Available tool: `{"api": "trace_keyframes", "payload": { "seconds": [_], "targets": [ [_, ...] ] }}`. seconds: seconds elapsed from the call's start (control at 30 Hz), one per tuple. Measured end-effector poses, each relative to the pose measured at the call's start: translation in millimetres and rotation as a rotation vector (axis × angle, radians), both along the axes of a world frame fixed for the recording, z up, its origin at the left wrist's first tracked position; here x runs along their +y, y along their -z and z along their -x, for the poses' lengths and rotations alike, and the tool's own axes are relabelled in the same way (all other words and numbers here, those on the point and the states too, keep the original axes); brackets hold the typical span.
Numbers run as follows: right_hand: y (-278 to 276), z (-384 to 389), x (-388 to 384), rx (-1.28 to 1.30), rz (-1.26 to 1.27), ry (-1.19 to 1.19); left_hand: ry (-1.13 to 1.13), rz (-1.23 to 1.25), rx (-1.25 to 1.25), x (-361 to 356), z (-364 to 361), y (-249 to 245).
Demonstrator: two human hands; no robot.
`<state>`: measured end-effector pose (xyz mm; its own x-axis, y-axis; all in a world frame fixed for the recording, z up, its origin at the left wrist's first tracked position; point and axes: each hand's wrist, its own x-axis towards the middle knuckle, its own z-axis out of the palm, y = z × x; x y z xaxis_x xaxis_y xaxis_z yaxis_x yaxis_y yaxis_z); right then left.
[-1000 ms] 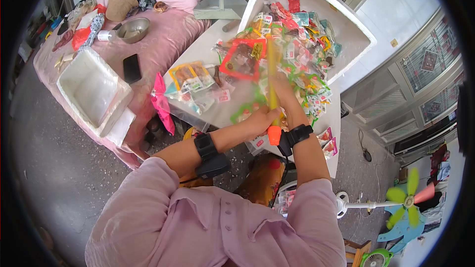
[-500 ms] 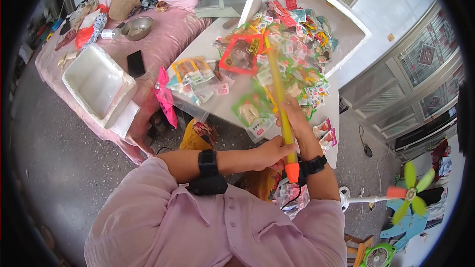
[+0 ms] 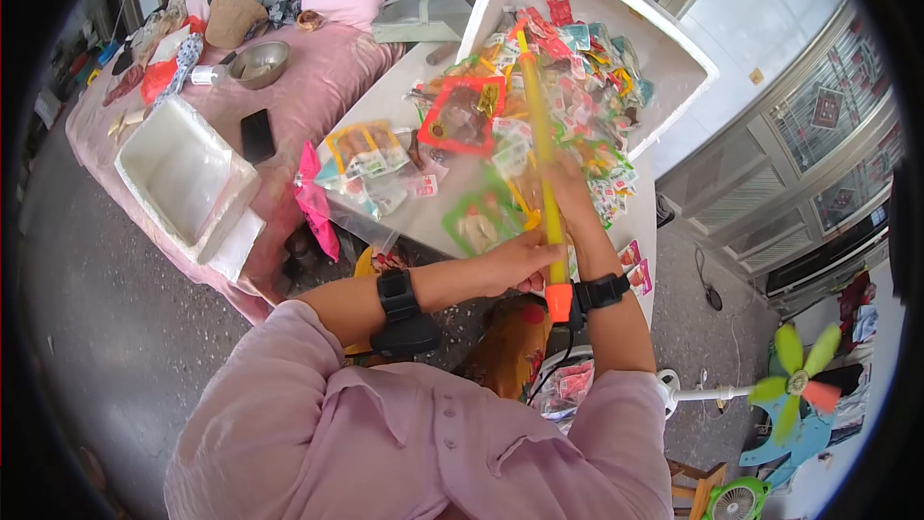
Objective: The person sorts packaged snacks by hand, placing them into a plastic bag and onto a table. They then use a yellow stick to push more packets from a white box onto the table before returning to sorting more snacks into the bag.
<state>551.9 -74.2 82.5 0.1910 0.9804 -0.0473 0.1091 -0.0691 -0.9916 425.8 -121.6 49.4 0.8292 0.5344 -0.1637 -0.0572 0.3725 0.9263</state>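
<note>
Hands, head view: left hand, mostly closed, thumb lapped over a yellow rod near its orange end; right hand, blurred alongside the rod, opening and grip not tellable. Rod: far end ahead of both hands, over heaped food packets. Green-edged packet: just left of the hands, blurred. Foam box: beyond the hands, packets inside. Risks, judged: a wide rod sweep could knock packets off the table; slick film could start a slide; a loose left grip could drop the rod.
</note>
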Motion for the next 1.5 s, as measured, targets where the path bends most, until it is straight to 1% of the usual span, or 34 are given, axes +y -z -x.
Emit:
{"api": "trace_keyframes", "payload": {
  "seconds": [0.03, 0.1, 0.23, 0.3, 0.33, 0.37, 0.4, 0.43, 0.5, 0.53, 0.63, 0.67, 0.8, 0.93, 1.03, 1.1, 1.13, 1.23, 1.27, 1.33, 1.37, 1.43, 1.47, 1.5],
  "targets": [
    [1.5, -0.5, 20.5, -0.019, -0.031, -0.040, -0.047, 0.002, -0.001, 14.4, 0.7, -1.6],
    [4.7, 2.3, 57.1, -0.050, -0.041, -0.039, -0.137, 0.010, -0.004, 42.9, 0.7, -0.2],
    [-2.3, 20.5, 97.9, -0.137, -0.042, -0.059, -0.334, 0.022, 0.001, 86.7, -2.5, 3.0],
    [25.8, 8.9, 134.2, -0.240, -0.076, -0.068, -0.434, 0.039, -0.008, 98.5, -5.3, 5.4],
    [31.6, 9.0, 141.5, -0.292, -0.092, -0.073, -0.444, 0.036, -0.032, 100.4, -5.3, 6.4],
    [37.7, 7.0, 145.7, -0.272, -0.091, -0.088, -0.454, 0.035, -0.055, 101.3, -5.2, 7.6],
    [37.0, 12.8, 142.4, -0.249, -0.090, -0.101, -0.461, 0.033, -0.077, 101.1, -4.4, 9.4],
    [35.7, 17.5, 137.3, -0.226, -0.089, -0.112, -0.393, 0.019, -0.020, 100.3, -0.7, 11.9],
    [22.4, 25.8, 111.0, -0.193, -0.008, -0.090, -0.257, -0.010, 0.087, 96.4, 9.0, 16.7],
    [18.5, 29.4, 97.4, -0.178, 0.034, -0.079, -0.250, 0.022, 0.075, 89.2, 9.7, 16.8],
    [27.7, 15.1, 79.9, -0.268, 0.102, -0.102, -0.247, 0.101, 0.033, 58.2, 8.0, 14.7],
    [28.8, 12.4, 72.5, -0.262, 0.116, -0.101, -0.255, 0.112, 0.017, 47.9, 6.1, 14.2],
    [22.4, 9.9, 34.4, -0.272, 0.134, -0.089, -0.264, 0.209, -0.093, 4.5, 11.3, -5.9],
    [23.4, 9.7, 3.5, -0.242, 0.123, -0.100, -0.188, 0.181, -0.058, -19.4, 10.2, 1.6],
    [30.6, 11.1, -15.7, -0.169, 0.088, -0.027, -0.150, 0.152, -0.036, -34.6, 10.7, 7.3],
    [27.2, 15.7, -27.1, -0.169, 0.138, 0.035, -0.131, 0.125, -0.036, -39.2, 10.2, 14.2],
    [24.9, 18.4, -32.2, -0.166, 0.166, 0.066, -0.049, 0.119, -0.018, -38.6, 17.4, 11.7],
    [26.3, 23.7, -46.4, -0.025, 0.150, 0.071, 0.074, -0.071, 0.057, -33.2, 36.3, 22.3],
    [29.6, 23.9, -49.6, -0.013, 0.114, 0.053, 0.080, -0.131, 0.114, -28.3, 46.1, 28.3],
    [49.8, 13.8, -52.2, -0.117, -0.017, 0.063, -0.126, -0.593, 0.125, -13.3, 76.6, 45.6],
    [58.2, 12.0, -53.3, -0.167, -0.088, 0.067, -0.243, -0.752, 0.179, -3.3, 96.9, 43.9],
    [49.9, 20.5, -65.9, -0.113, -0.092, 0.091, -0.636, -1.171, 0.323, 19.0, 134.1, 62.4],
    [50.7, 20.1, -70.2, -0.081, -0.103, 0.106, -0.604, -1.273, 0.398, 32.3, 156.0, 60.1],
    [50.1, 20.2, -74.4, -0.048, -0.114, 0.123, -0.590, -1.339, 0.522, 38.8, 175.8, 56.1]
  ]
}}
